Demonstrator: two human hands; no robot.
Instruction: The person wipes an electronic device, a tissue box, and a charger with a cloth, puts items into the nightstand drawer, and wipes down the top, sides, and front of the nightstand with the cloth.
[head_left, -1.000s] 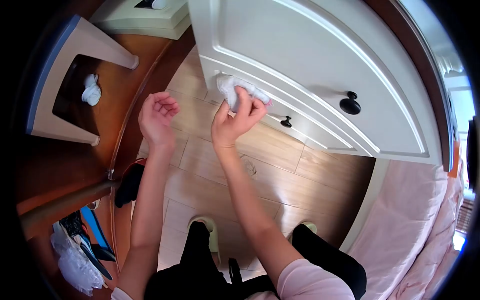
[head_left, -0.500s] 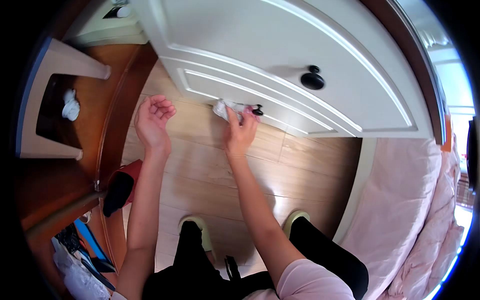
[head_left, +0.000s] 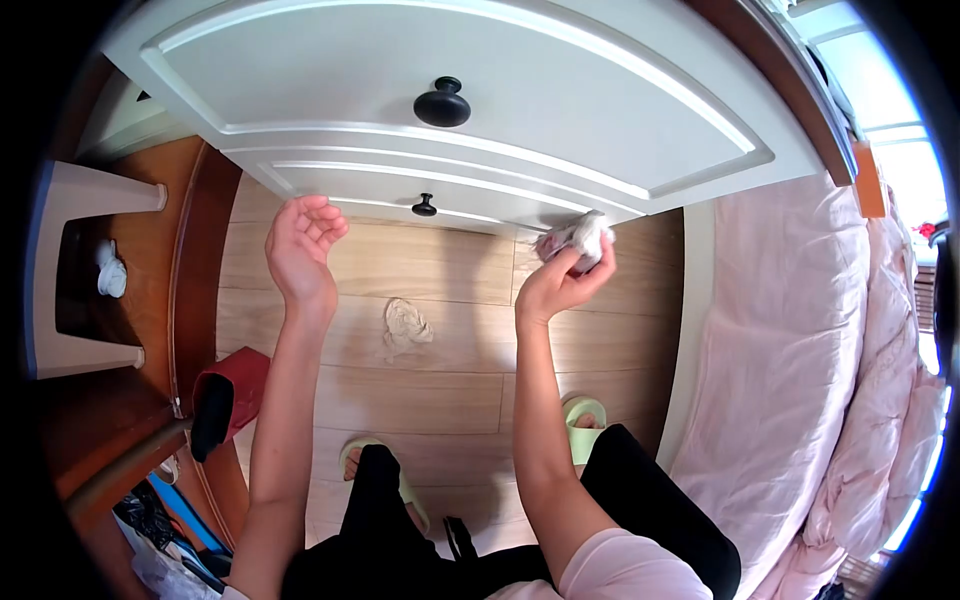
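My right hand (head_left: 566, 285) grips a crumpled white cloth (head_left: 580, 238) with a pinkish part, close to the lower edge of the white drawer front (head_left: 300, 90) at its right end. My left hand (head_left: 303, 250) is raised palm up with loosely curled fingers and nothing in it, near the left part of the lower drawer. Between the hands are a large black knob (head_left: 442, 104) on the upper drawer and a smaller black knob (head_left: 424, 206) on the lower one.
A beige crumpled patch (head_left: 406, 324) lies on the wooden floor (head_left: 440, 400). At left are a stool (head_left: 95, 190), a white item (head_left: 110, 270) and a red container (head_left: 245, 385) holding something black. Pink bedding (head_left: 780, 330) is at right. Green slippers (head_left: 582, 440) are below.
The view has swung rightward along the drawers. My right hand has moved right along the lower drawer with the cloth, past the small knob. My left hand has kept nearly the same pose.
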